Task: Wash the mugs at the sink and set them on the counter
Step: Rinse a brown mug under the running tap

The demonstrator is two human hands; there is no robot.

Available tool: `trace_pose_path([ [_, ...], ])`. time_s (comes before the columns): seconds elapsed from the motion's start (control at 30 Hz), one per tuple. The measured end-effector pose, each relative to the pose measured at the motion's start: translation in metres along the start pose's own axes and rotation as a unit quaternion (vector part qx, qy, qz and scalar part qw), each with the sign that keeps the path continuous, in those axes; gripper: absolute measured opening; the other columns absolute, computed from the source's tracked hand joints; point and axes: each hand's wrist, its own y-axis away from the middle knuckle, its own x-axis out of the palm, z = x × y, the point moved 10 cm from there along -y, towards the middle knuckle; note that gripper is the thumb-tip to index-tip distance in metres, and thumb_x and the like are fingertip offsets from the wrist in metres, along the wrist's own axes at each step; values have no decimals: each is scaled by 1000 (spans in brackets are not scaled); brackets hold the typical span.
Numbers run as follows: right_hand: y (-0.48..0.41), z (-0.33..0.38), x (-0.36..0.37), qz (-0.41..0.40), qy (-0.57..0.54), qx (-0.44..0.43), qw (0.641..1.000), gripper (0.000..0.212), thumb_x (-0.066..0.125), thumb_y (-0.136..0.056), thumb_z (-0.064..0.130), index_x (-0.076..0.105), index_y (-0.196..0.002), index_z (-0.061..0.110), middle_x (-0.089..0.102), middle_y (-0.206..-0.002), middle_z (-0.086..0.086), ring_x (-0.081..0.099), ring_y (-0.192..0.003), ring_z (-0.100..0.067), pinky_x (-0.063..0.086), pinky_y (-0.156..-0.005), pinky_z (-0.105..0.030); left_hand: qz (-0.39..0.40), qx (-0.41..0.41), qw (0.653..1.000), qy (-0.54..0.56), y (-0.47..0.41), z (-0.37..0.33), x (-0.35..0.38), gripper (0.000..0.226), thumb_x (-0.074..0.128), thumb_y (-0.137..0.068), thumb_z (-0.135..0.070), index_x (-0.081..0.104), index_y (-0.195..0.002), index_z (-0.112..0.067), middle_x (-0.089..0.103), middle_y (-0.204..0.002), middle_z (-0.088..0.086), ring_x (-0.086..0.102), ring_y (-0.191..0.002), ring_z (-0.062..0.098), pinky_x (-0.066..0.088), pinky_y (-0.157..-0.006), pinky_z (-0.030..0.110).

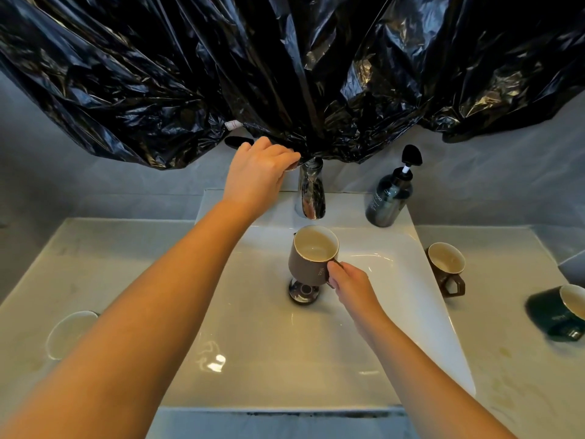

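A pale counter (506, 359) runs to both sides of a white sink (395, 248), and crumpled black plastic sheeting (285, 58) hangs over the wall behind it.

The grey-brown mug (308, 264) is held upright over the basin, its pale inside facing up. It sits directly below the spout of the chrome faucet (311, 191) and above the chrome drain stopper (302, 293). The right hand (349, 285) grasps it by the handle on its right side, with the thumb on top near the rim and the fingers curled round the handle. The right forearm reaches in from the lower right, across the front of the basin.

The left hand (258, 172) is stretched farther, to the back of the sink. It is palm down with the fingers curled over the faucet handle (292, 167), of which only a bit of metal shows under the fingertips. The left arm runs long and nearly straight from the lower left corner.

A dark pump bottle (387, 198) stands on the sink's back ledge, near the faucet on its right. On the counter just right of the basin stands a second brown mug (446, 267), upright, with its angular handle toward the viewer. Farther right, at the frame's edge, is a dark green mug (557, 315). On the left counter a white cup (71, 334) is partly hidden behind the left forearm.
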Motion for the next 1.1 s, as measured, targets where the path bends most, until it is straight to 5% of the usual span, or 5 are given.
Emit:
trace_pose_path([
  [0.3, -1, 3, 3, -5, 6, 1, 1000, 37, 48, -95, 20, 37, -60, 19, 34, -57, 6, 30, -57, -13, 23, -57, -26, 19, 11, 999, -28, -18, -5, -1, 36, 67, -74, 11, 74, -95, -16, 72, -83, -1, 53, -72, 29, 26, -56, 31],
  [0.83, -1, -6, 3, -12, 14, -3, 1000, 38, 48, -97, 23, 38, -61, 18, 36, -60, 4, 36, -65, -17, 28, -63, -31, 15, 5, 1000, -22, -22, -3, 4, 39, 67, -74, 13, 75, -98, -16, 72, -78, 0, 53, -71, 30, 29, -56, 32],
  [1.0, -4, -13, 3, -3, 13, 6, 1000, 31, 46, -99, 29, 54, -75, 12, 56, -80, -7, 53, -83, -19, 39, -72, -33, -33, -104, 994, 1, 4, -1, -12, 43, 62, -81, 4, 64, -121, -11, 65, -117, 6, 57, -97, 29, 40, -72, 38],
  [1.1, -7, -18, 1, -4, 18, -3, 1000, 34, 48, -99, 28, 59, -85, -1, 58, -85, -10, 52, -82, -18, 38, -71, -33, -17, -116, 988, 101, 58, -26, -15, 28, 55, -85, -10, 61, -112, -12, 61, -107, 4, 52, -98, 20, 30, -81, 28],
])
